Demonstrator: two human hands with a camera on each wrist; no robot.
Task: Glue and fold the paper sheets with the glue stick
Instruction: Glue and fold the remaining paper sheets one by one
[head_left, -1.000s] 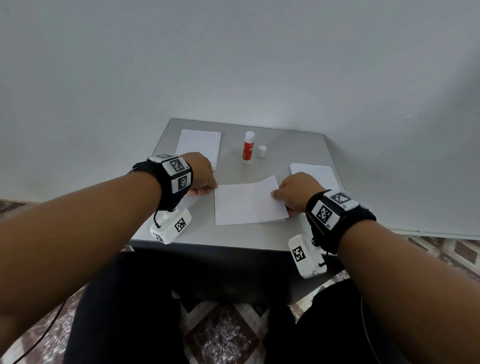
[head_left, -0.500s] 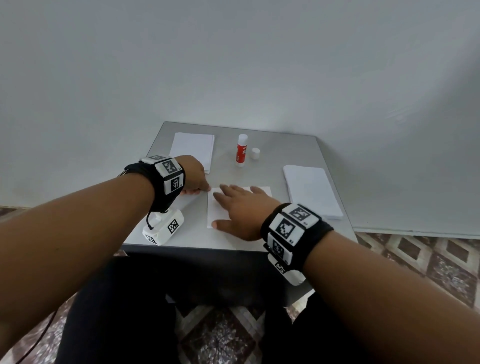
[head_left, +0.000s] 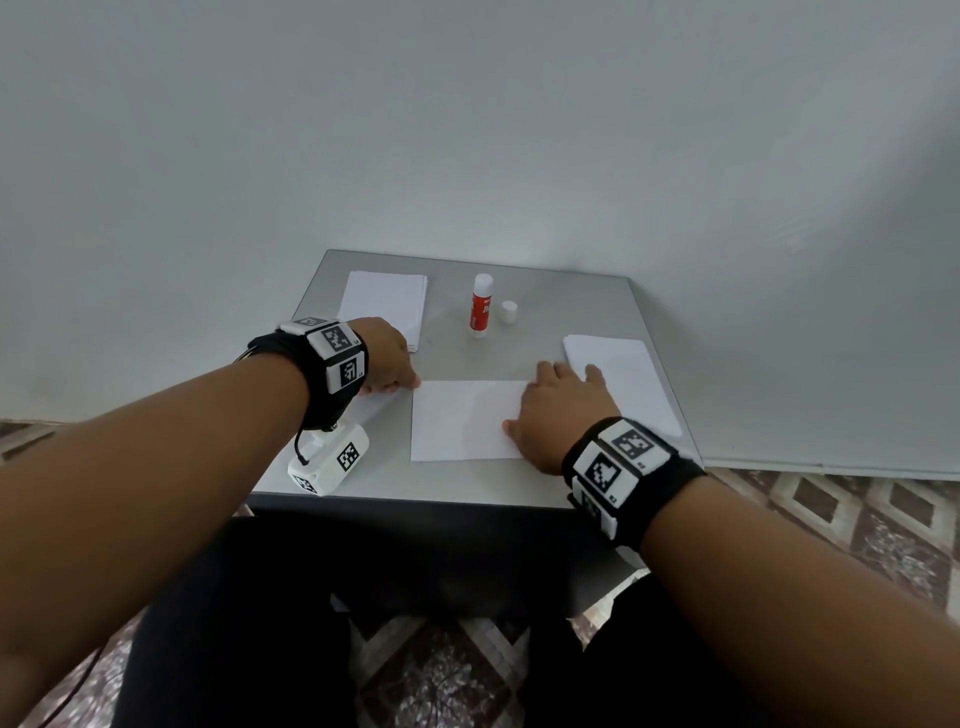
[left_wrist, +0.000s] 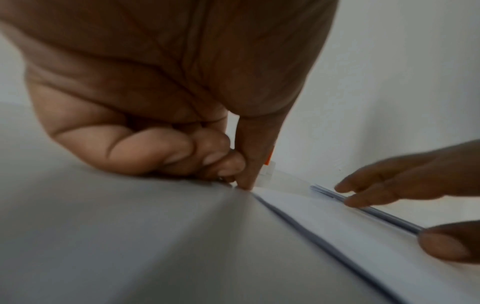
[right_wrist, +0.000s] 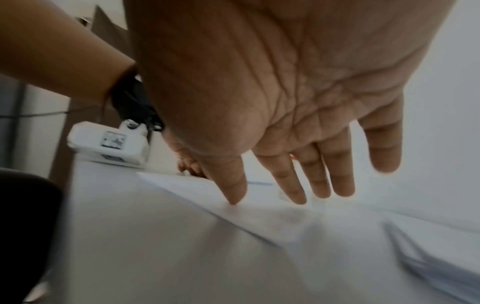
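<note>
A: Since half a second ago the right hand (head_left: 558, 415) slid from the middle of the folded sheet (head_left: 465, 421) to its right edge.

B: Fingers?

A: Straight, spread, palm down, holding nothing. Thumb tip touches the paper in the right wrist view; the other fingertips I can't tell, blurred.

B: Left hand (head_left: 387, 358)?

A: At the sheet's far left corner, fingers curled under, thumb tip (left_wrist: 246, 181) pressing the corner down. Not gripping anything.

B: Sheet?

A: Thin white rectangle, flat, smooth, on the matte grey table (head_left: 571, 306).

B: Glue stick (head_left: 481, 306)?

A: Beyond the sheet, upright, uncapped red cylinder; small white cap (head_left: 509, 312) just right of it. White paper stacks: one (head_left: 387, 304) beyond-left of the sheet, one (head_left: 626, 382) right of it.
</note>
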